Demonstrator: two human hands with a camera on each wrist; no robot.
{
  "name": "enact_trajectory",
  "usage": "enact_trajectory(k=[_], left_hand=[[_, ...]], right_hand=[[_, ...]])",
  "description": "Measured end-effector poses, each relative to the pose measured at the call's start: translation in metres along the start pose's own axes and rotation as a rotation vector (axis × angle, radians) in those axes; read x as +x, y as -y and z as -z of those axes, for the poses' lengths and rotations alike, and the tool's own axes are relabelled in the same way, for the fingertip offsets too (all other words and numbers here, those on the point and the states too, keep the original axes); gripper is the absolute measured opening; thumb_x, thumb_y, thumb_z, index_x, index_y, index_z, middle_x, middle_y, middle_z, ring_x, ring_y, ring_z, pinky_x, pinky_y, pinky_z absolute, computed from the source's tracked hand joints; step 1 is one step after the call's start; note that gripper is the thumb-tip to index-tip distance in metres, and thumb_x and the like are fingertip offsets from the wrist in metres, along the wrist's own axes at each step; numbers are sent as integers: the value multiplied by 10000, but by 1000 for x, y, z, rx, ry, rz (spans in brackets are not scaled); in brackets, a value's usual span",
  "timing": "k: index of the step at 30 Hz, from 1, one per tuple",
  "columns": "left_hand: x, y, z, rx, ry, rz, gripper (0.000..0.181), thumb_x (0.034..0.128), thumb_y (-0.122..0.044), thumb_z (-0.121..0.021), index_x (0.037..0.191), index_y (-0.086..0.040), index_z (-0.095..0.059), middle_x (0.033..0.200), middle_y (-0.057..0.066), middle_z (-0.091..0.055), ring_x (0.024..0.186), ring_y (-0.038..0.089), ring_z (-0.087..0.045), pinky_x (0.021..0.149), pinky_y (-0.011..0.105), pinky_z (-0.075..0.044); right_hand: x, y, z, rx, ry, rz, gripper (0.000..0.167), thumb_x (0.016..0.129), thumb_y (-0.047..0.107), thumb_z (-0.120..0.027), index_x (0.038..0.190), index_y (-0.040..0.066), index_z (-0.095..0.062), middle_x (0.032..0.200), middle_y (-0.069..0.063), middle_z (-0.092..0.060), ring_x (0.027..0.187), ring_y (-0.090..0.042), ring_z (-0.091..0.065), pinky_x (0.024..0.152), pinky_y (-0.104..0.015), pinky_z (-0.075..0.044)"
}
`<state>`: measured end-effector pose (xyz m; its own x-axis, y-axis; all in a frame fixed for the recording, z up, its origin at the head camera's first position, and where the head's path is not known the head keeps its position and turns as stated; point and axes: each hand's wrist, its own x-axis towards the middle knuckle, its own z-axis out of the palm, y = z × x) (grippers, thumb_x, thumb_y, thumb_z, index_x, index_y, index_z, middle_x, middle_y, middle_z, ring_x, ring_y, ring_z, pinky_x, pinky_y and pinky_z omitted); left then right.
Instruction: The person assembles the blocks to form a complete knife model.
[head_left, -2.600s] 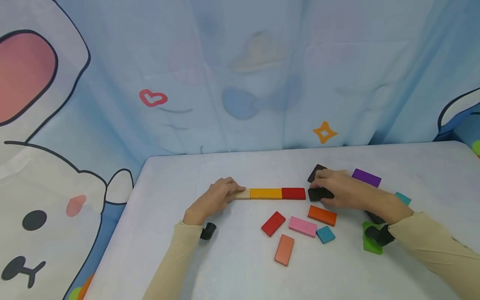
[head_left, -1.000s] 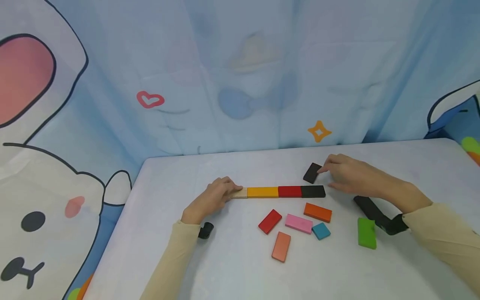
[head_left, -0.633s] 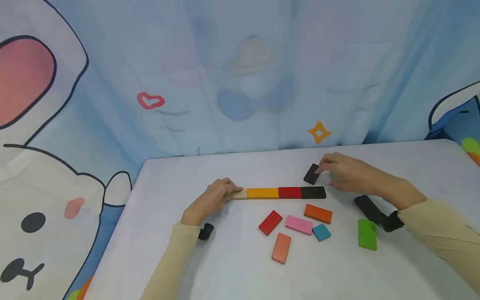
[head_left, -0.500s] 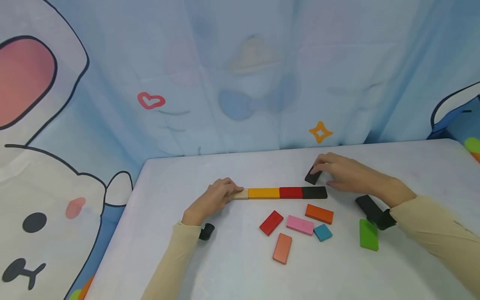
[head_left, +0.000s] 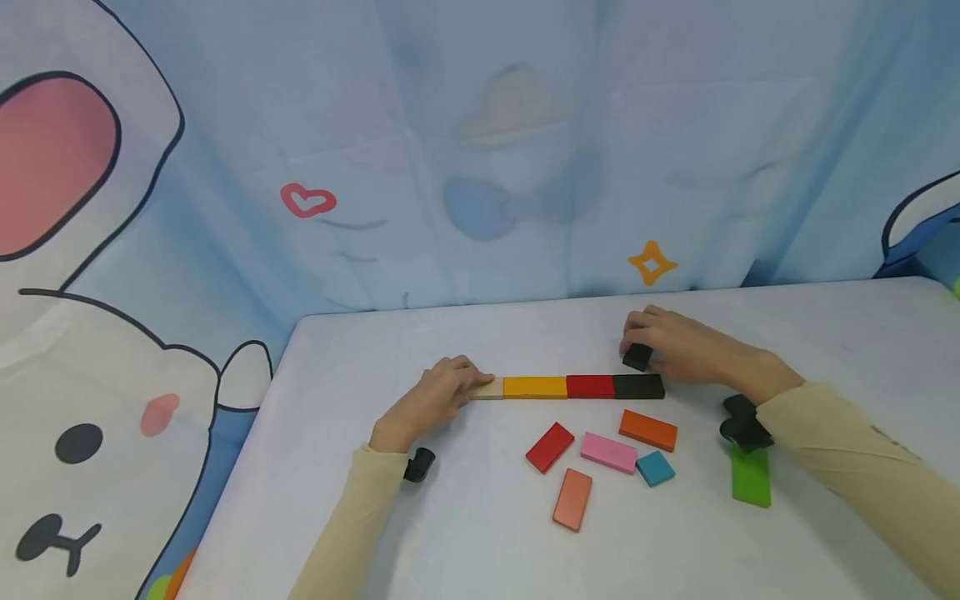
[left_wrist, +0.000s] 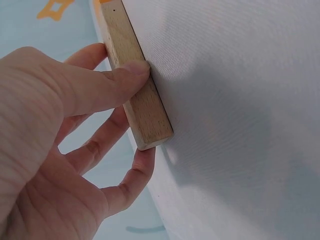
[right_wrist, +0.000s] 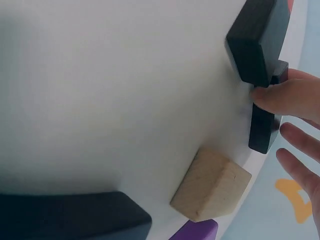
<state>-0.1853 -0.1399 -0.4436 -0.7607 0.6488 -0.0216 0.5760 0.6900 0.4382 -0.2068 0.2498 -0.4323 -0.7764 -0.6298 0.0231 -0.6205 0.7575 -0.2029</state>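
Observation:
My left hand (head_left: pixel 431 398) holds the plain wooden block (left_wrist: pixel 142 105) at the left end of a straight row. Its thumb lies on the block's top, with fingers along the far side and end. Rightward in the row come a yellow block (head_left: pixel 535 387), a red block (head_left: pixel 590 387) and a black block (head_left: pixel 639 387), end to end. Just behind the row's right end, my right hand (head_left: pixel 693 348) grips a second black block (head_left: pixel 638 357) between thumb and fingers. The right wrist view shows the thumb on this block (right_wrist: pixel 262 127), partly covering it.
In front of the row lie a red block (head_left: pixel 550 447), an orange block (head_left: pixel 648 430), pink (head_left: pixel 608 452), blue (head_left: pixel 656 468) and salmon (head_left: pixel 572 499) blocks. A green block (head_left: pixel 751 479) lies below the right wrist. Wooden (right_wrist: pixel 210 185), purple (right_wrist: pixel 197 231) and black (right_wrist: pixel 70 217) blocks lie beside the right hand.
The right hand set a black block against the row's red end and let it go. It then moved back to the second black block and took hold of it. The left hand stayed put.

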Motion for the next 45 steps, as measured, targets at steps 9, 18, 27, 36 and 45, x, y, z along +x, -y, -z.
enact_trajectory(k=[9, 18, 27, 36, 45], left_hand=[[1, 0, 0, 18, -12, 1, 372, 995, 17, -682, 1355, -74, -700, 1197, 55, -667, 1105, 256, -598, 965, 414, -523], [4, 0, -1, 14, 2, 2, 391, 993, 35, -676, 1367, -75, -693, 1203, 59, -666, 1111, 261, -597, 969, 420, -520], [4, 2, 1, 20, 8, 29, 384, 1009, 24, -657, 1379, -75, -684, 1223, 58, -655, 1116, 269, -578, 982, 434, -505], [4, 2, 1, 4, 0, 30, 380, 1005, 14, -668, 1375, -71, -686, 1225, 64, -652, 1123, 275, -576, 996, 436, -503], [4, 1, 1, -3, -9, 16, 389, 1003, 46, -653, 1375, -66, -685, 1217, 65, -653, 1121, 272, -578, 1000, 442, -504]], right_hand=[[-2, -3, 2, 45, 33, -49, 335, 803, -56, -868, 1092, 67, -748, 1057, -83, -618, 1030, -329, -614, 921, -539, -577], [-9, -4, 3, 36, 9, -92, 366, 813, 17, -886, 1140, 47, -725, 1097, -108, -627, 1007, -308, -618, 908, -524, -584], [-13, -2, 19, 127, -141, -130, 374, 843, 72, -878, 1157, -29, -702, 1063, -123, -645, 969, -302, -661, 868, -511, -595], [-23, -3, 7, 153, -144, -87, 375, 793, 53, -908, 1109, -21, -721, 993, -72, -653, 908, -248, -676, 816, -447, -613], [-37, -10, -2, 169, -148, -97, 362, 783, 44, -907, 1093, -12, -730, 980, -33, -667, 892, -205, -676, 805, -426, -611]])
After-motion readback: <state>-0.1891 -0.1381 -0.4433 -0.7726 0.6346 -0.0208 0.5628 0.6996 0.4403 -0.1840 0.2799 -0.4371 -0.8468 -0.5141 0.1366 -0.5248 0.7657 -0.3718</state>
